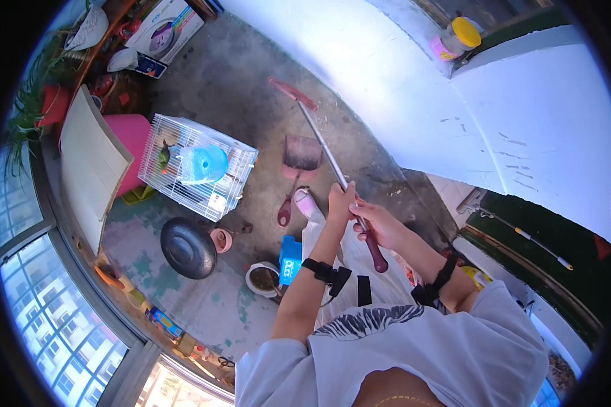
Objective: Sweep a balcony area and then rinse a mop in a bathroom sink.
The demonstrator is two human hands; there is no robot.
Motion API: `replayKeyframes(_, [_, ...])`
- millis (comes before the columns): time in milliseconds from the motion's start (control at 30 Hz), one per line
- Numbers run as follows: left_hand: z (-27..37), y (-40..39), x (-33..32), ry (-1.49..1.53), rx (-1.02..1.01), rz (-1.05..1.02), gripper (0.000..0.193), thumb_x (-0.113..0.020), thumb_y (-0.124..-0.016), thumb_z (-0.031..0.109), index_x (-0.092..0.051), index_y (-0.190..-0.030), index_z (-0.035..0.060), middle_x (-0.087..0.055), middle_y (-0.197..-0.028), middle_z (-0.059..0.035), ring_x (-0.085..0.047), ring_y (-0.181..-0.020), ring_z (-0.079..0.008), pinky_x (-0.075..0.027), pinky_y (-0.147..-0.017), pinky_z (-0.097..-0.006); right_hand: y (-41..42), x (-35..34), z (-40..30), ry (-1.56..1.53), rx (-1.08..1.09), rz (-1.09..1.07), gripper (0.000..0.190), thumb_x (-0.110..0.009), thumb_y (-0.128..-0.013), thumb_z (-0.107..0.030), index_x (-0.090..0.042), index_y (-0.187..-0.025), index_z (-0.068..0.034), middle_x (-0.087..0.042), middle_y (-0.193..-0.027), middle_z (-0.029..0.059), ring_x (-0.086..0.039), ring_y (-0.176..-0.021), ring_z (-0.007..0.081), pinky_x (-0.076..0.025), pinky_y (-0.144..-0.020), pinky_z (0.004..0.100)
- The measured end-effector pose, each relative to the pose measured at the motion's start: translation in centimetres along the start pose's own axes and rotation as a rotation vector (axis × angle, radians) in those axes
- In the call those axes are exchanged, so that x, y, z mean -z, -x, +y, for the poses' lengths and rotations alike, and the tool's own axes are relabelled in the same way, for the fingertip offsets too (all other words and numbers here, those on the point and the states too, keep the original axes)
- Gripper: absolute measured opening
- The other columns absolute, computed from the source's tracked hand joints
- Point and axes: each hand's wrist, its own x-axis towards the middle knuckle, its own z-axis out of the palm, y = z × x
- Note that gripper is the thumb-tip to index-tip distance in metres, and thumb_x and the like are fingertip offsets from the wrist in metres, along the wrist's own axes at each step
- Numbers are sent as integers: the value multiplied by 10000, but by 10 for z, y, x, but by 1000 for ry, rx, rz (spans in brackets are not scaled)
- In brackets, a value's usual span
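Note:
Both my hands grip a broom by its metal handle [325, 145]. My left hand [342, 201] is wrapped around the pole farther forward. Closer to my body, my right hand [382, 221] holds it just above the maroon end grip [374, 252]. At the far end, the red broom head [293, 94] is over the concrete floor near the white wall. A pink dustpan [301, 158] lies left of the handle, its maroon grip [284, 212] pointing towards me. One pink shoe [305, 201] shows beside it.
A white wire cage [229, 196] with a green bird [164, 155] stands left, a blue container [203, 164] on it. Nearby are a cardboard sheet [89, 163], a pink tub [130, 147], a dark round lid [188, 248] and a pot of dark liquid [264, 280]. The white wall [366, 66] bounds the right.

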Motion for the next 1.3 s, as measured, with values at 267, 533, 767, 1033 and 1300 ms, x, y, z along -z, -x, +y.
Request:
replayKeyframes(267, [75,58,117,-676,-788,108,439,-738,-807,226,-598,-1187,55,-607,-1136,-215,-625,-944,-384,-508,-832,-459,-41,134,0,605,231,395,208,-627,-948,-242,-595,-1069,-75,-435,-604,-42,-395,-410,69,-308,-340,265])
replayKeyframes(533, [7,18,150,-951,-64,119,499,-673,-810,290,-557,-1260,106,-629,-1123,-218,-648,-971,-411,-523,-790,-511,-151,147,-58,779,240,349,259,-562,-987,-271,-598,-1023,-17,-468,-523,30,-433,-337,140,-359,-330,321])
replayKeyframes(767, [13,0,152,-949,-43,112,311,-608,-868,245,-642,-1139,96,-669,-849,-174,-662,-833,-394,-523,-717,-497,-278,143,-142,996,287,351,333,-534,-999,-330,-579,-998,0,-489,-604,43,-441,-372,135,-382,-346,319])
replayKeyframes(1033, [27,-8,169,-1095,-267,168,301,-689,-847,195,-671,-1127,86,-679,-849,-133,-668,-762,-324,-525,-657,-424,-336,158,-155,1261,351,351,463,-498,-1007,-316,-458,-1431,-134,-591,-739,129,-558,-495,221,-483,-488,382])
replayKeyframes(1300, [29,-19,169,-1013,-293,206,259,-714,-822,148,-695,-1059,44,-700,-850,-133,-686,-758,-298,-538,-682,-383,-266,270,-26,1329,563,478,462,-514,-989,-244,-442,-1441,-177,-648,-1070,273,-632,-985,450,-506,-836,470])
